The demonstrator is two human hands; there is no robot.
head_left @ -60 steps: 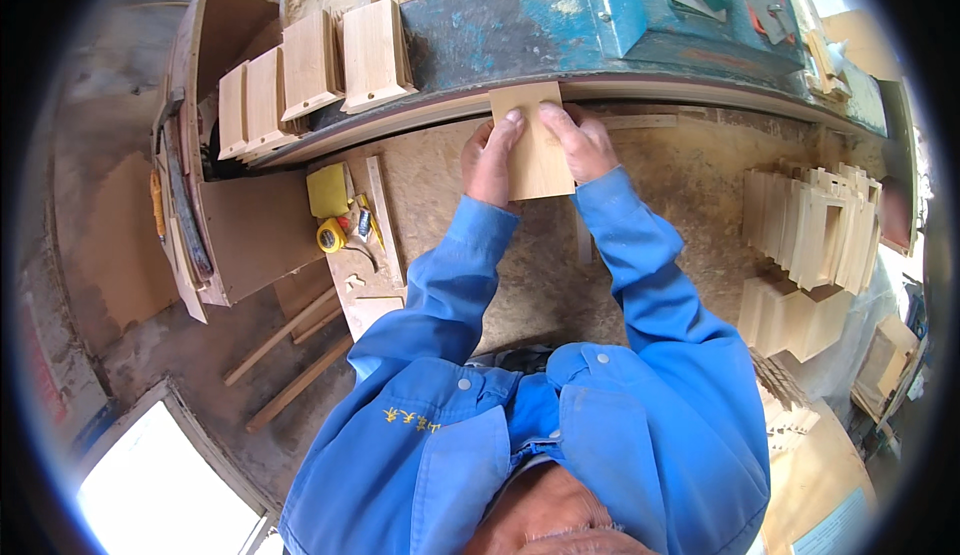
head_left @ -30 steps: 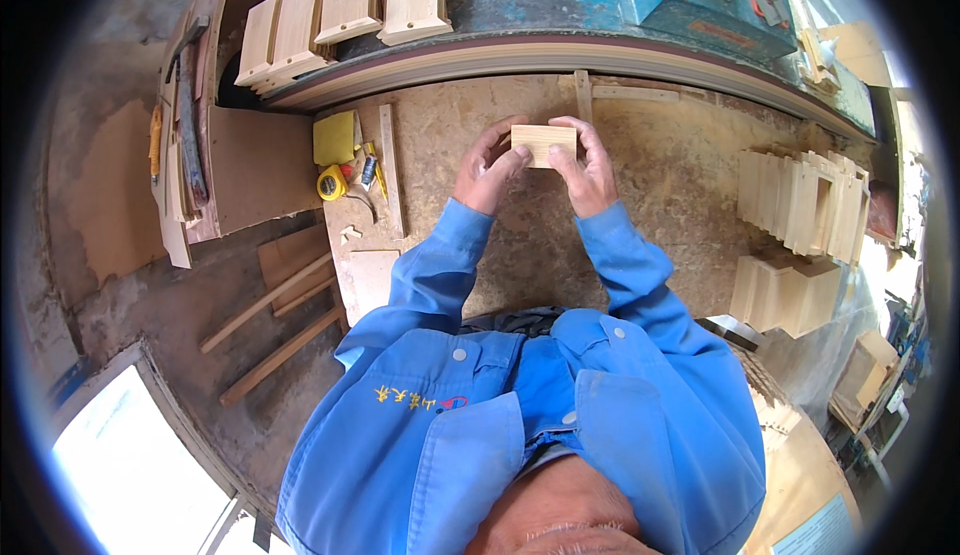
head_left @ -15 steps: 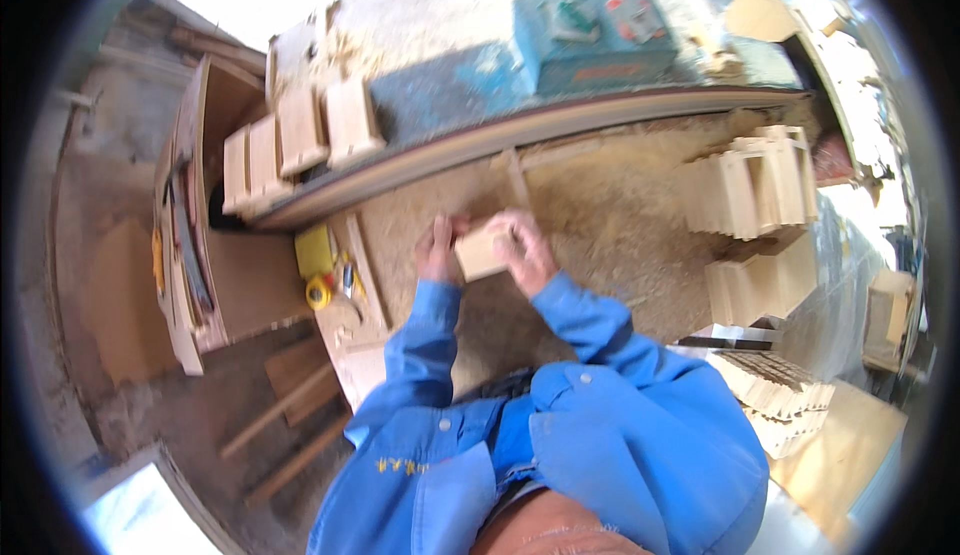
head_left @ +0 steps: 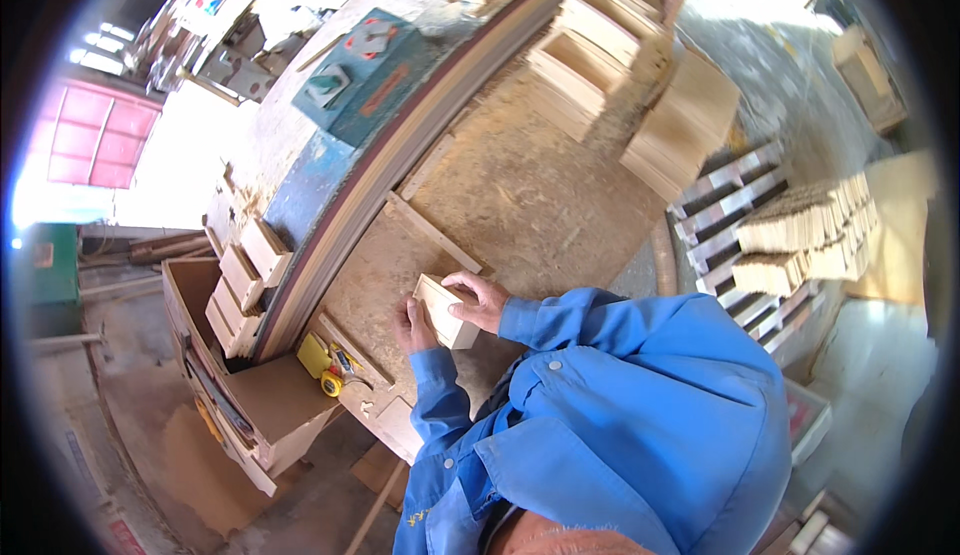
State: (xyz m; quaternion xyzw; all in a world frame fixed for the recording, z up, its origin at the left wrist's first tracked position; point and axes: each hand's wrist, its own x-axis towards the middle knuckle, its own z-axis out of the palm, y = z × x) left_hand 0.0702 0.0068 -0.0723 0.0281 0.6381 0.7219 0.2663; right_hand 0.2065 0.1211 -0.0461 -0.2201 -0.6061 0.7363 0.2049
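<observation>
A small pale wooden box [head_left: 451,321] is held between my two hands, close in front of my body, over the wooden bench top [head_left: 525,190]. My left hand [head_left: 412,326] grips its left side, with the fingers partly hidden. My right hand [head_left: 481,302] closes over the right side, thumb and fingers pressed on the wood. The box is tilted, showing a rimmed face and a plain side. A thin wooden strip [head_left: 434,235] lies on the bench just beyond my hands.
A long belt edge [head_left: 400,160] crosses behind the bench, with a blue-green control box [head_left: 395,90] beyond it. Wooden boxes [head_left: 240,277] stand at left, open boxes [head_left: 580,70] at far right. A yellow tape measure [head_left: 331,383] lies left; a pallet [head_left: 715,220] is on the right.
The view has swung to the right, so the bench now runs diagonally. My hands still hold the wooden box, which has turned to show its rimmed face.
</observation>
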